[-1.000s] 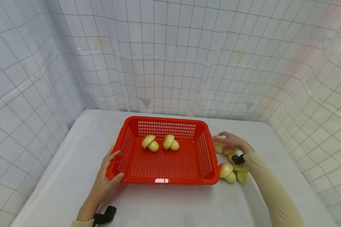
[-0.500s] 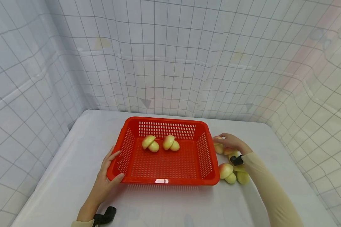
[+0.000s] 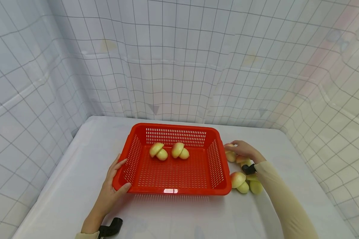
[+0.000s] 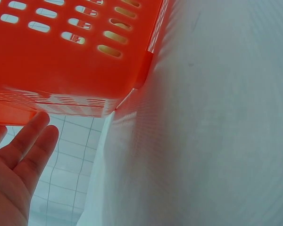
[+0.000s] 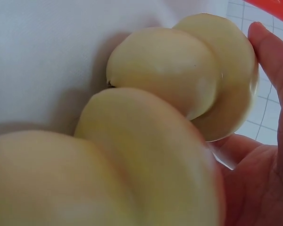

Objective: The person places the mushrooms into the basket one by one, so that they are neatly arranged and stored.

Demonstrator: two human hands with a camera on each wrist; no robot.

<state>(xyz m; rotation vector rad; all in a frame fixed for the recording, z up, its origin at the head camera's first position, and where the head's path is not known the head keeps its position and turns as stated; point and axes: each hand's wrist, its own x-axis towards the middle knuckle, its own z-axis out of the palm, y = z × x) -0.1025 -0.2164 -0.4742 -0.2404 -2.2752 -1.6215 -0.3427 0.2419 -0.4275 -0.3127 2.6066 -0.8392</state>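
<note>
My left hand [image 3: 108, 191] lies at the near left corner of a red plastic basket [image 3: 179, 191], its fingers over the left rim and its thumb at the front rim. In the left wrist view its extended fingers [image 4: 35, 153] reach the rim. Two yellow toy mushrooms with reddish caps, one on the left [image 3: 158, 151] and one on the right [image 3: 180, 151], lie inside towards the back. Beyond the basket's right side, my right hand [image 3: 244, 148] grips another toy mushroom [image 3: 231, 157] by its cap, thumb and fingers on either side of it [image 5: 233, 56].
More toy mushrooms cluster under and beside my right forearm, one [image 3: 239, 182] against the basket's front right corner and another [image 3: 255, 184] next to it. White cloth covers the table [image 3: 179, 219]. Grid-patterned curtains [image 3: 179, 66] stand behind and at both sides.
My right hand has settled lower on the toy mushroom right of the basket, its fingers closing round the cap. The left hand and the basket stay almost where they were.
</note>
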